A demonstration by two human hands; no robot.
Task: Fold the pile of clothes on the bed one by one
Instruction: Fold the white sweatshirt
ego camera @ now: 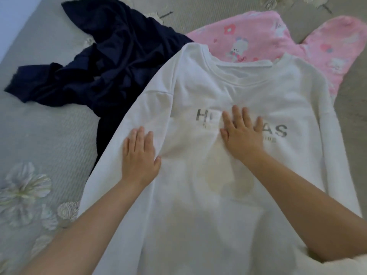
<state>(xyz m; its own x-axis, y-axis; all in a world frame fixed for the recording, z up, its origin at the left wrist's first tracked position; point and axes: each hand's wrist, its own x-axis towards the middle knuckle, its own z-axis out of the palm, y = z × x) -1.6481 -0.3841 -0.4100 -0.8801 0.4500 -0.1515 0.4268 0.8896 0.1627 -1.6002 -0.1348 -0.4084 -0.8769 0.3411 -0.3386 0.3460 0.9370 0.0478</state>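
Soft, even daylight; the white cotton sweatshirt (218,185) is nearly overexposed. Slight overall blur, wide-angle bending toward 9 and 3 o'clock edges.

The right hand (241,133) covers the middle letters of the white sweatshirt (218,195) print. The sweatshirt's hem runs off the bottom edge, and it hides part of the pink pyjama (268,40).

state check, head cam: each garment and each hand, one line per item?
white sweatshirt: spread front-up on the bed, not yet folded
navy garment: crumpled, unfolded, partly under the sweatshirt
pink printed garment: lying loosely flat, partly under the sweatshirt's collar
left hand: flat, pressing the sweatshirt
right hand: flat, pressing the chest print
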